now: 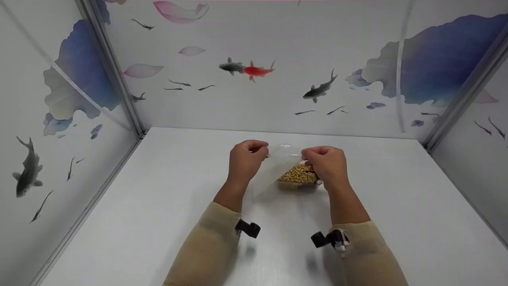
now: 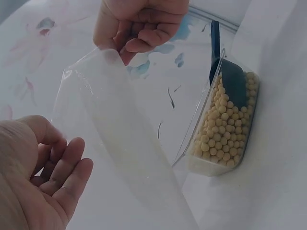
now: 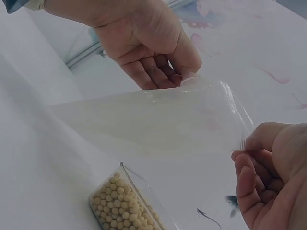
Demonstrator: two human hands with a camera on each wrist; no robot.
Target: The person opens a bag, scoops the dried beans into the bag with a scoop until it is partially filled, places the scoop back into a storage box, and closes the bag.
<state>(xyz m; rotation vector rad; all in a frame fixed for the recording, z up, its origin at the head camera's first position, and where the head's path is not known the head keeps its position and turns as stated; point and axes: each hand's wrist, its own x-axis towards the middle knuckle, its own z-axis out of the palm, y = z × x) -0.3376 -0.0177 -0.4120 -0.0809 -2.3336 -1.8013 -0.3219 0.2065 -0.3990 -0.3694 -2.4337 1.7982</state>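
Note:
A clear plastic bag (image 1: 283,155) is stretched between both hands above the white table. My left hand (image 1: 248,159) pinches one upper corner between thumb and fingers; my right hand (image 1: 327,163) pinches the other. In the left wrist view the bag (image 2: 129,139) hangs down flat, its mouth edge between the left hand (image 2: 43,167) and the right hand (image 2: 144,24). Behind the bag stands a clear box (image 1: 297,186) of round yellow beans (image 1: 297,174). A dark scoop (image 2: 233,84) rests in the beans, its handle sticking out past the rim.
The white tabletop (image 1: 158,222) reaches to white panels printed with fish and blue leaves (image 1: 440,59). Metal posts (image 1: 115,71) stand at the corners. The box of beans sits right under and beside my right hand.

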